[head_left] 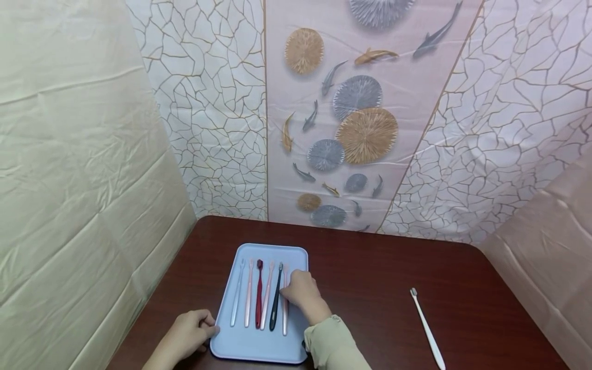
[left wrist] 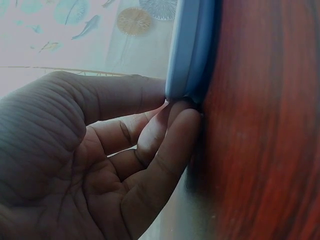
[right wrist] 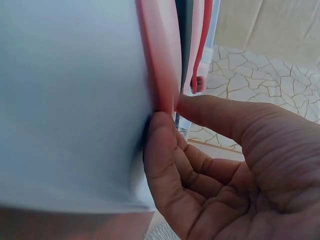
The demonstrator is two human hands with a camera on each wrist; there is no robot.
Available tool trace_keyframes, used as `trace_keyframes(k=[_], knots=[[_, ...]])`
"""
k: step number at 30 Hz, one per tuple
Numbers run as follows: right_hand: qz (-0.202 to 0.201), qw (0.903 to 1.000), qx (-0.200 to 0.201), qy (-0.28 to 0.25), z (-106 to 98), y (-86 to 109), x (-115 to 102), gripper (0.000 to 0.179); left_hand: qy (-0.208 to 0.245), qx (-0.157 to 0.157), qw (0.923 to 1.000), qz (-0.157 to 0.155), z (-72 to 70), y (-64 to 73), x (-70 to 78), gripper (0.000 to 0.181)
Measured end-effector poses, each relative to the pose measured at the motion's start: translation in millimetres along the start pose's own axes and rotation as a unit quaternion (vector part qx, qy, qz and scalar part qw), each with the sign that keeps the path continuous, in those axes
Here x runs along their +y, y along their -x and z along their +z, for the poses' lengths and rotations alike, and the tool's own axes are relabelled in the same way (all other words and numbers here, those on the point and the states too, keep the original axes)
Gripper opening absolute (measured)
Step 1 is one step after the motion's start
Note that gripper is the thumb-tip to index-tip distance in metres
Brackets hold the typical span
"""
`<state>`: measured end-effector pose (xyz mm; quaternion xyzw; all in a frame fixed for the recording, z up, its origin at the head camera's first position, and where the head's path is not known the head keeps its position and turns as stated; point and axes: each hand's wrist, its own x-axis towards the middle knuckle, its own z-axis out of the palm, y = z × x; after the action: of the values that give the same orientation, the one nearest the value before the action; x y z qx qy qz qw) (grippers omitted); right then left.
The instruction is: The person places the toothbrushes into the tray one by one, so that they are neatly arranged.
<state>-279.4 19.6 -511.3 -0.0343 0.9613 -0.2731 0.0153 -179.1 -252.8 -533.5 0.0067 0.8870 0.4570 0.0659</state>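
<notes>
My right hand (head_left: 302, 293) pinches the rightmost pink toothbrush (head_left: 284, 321) between thumb and fingertips, over the light blue tray (head_left: 259, 350). Its lower handle lies along the tray, while the hand partly covers the upper part. Just left of it is a dark toothbrush (head_left: 274, 312), then a pink one (head_left: 265, 311), a red one (head_left: 258, 303), another pink one (head_left: 248, 303) and a pale blue one (head_left: 236, 303), side by side. At the tray's left edge, my left hand (head_left: 188, 333) grips the rim (left wrist: 176, 75), thumb on one side and fingers curled underneath.
A white toothbrush (head_left: 426, 329) lies apart on the dark wooden table (head_left: 370, 288), to the right of the tray. Fabric-like patterned sheets (head_left: 222, 128) hang behind the table's back edge, and plain cream panels (head_left: 92, 205) flank the left side.
</notes>
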Motion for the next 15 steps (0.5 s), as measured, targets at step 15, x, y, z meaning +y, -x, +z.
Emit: trace_keyframes(k=[15], knots=[[-0.033,0.9983,0.023,-0.042,-24.9,12.3,18.1,0.038,0.003,0.001,1.0,0.004,0.5,0.5,-0.4,0.014]])
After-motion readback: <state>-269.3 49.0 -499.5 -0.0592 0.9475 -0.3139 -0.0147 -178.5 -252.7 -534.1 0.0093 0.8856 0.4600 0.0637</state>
